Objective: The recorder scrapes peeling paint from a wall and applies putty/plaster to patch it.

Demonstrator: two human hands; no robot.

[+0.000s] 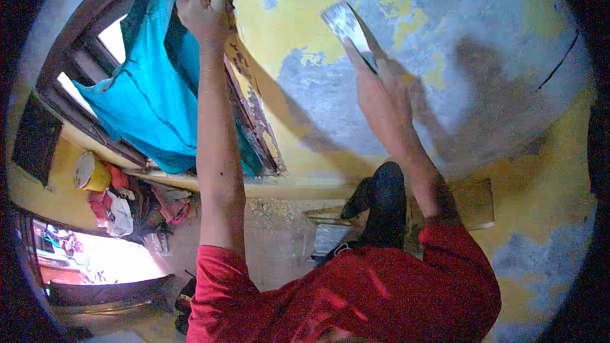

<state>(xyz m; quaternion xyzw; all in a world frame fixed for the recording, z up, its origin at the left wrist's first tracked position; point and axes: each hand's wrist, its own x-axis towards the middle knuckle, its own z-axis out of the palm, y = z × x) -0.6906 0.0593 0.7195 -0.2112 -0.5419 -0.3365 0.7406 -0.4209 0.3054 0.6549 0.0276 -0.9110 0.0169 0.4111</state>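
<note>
My right hand (386, 98) is closed round a putty knife (345, 23); its wide metal blade points up and left, close to the wall (438, 0). Yellow paint on that wall is broken by large bare grey patches. Up at the left, my left hand (204, 13) has its fingers curled over the worn edge of a wooden window frame (249, 98). A turquoise cloth (149, 89) hangs in the window beside my left forearm. Whether the fingers also pinch some of the cloth is hidden.
A yellow bucket (93, 172) stands at the lower left beside a heap of cloths and bags (121, 209). Bright daylight comes through an opening (121, 260) below them. A flat board (480, 203) leans at the wall's foot, right of my dark-clad leg (386, 206).
</note>
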